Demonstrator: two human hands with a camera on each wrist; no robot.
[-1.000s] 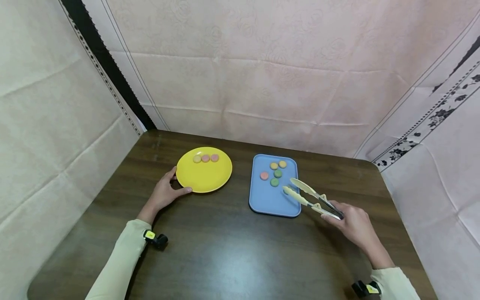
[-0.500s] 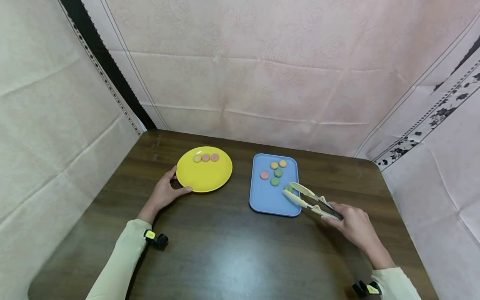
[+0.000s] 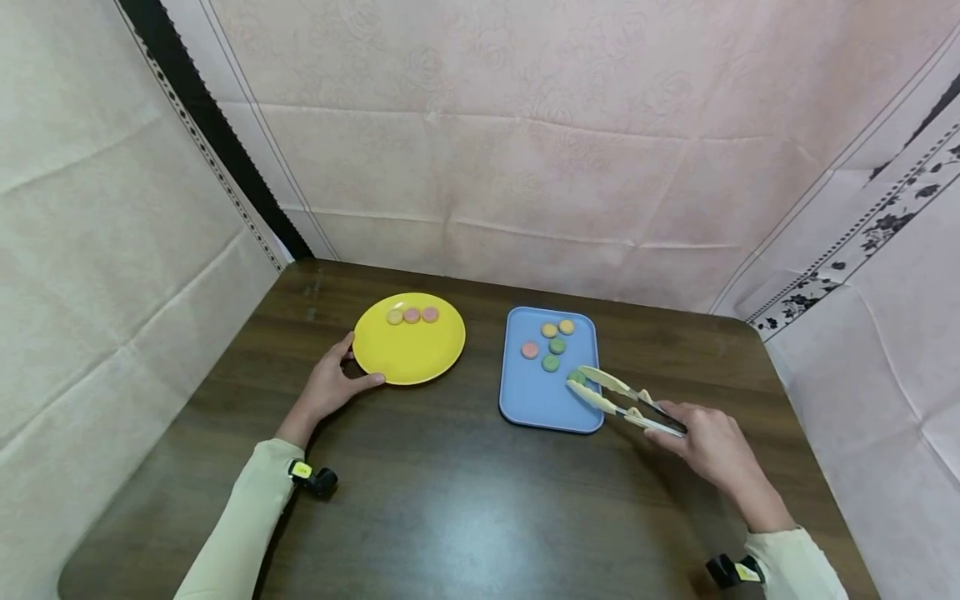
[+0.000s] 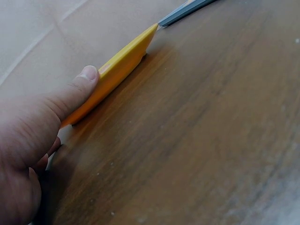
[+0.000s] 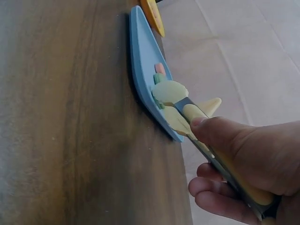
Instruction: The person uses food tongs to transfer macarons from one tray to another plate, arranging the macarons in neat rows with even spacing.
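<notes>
My left hand (image 3: 327,388) holds the yellow plate (image 3: 409,354) at its left rim, thumb at the near edge; in the left wrist view the thumb (image 4: 84,84) lies along the rim. On the plate sit a pale yellow disc (image 3: 394,317) and two pink ones (image 3: 420,315), like small biscuits. My right hand (image 3: 712,446) grips cream-tipped tongs (image 3: 630,400) reaching over the blue tray (image 3: 536,408). Between the tong tips is a green disc (image 3: 577,377), partly covered by them. Also on the tray are two yellow discs (image 3: 550,330), two green ones (image 3: 551,363) and a pink one (image 3: 529,350).
Plate and tray stand on a dark brown wooden table (image 3: 435,492), with a strip of tabletop between them. Pale cloth (image 3: 487,183) hangs behind the table's far edge and along both sides.
The tong tips have lowered slightly and closed in around the green disc, which shows between them. My left hand and the plate have stayed in place.
</notes>
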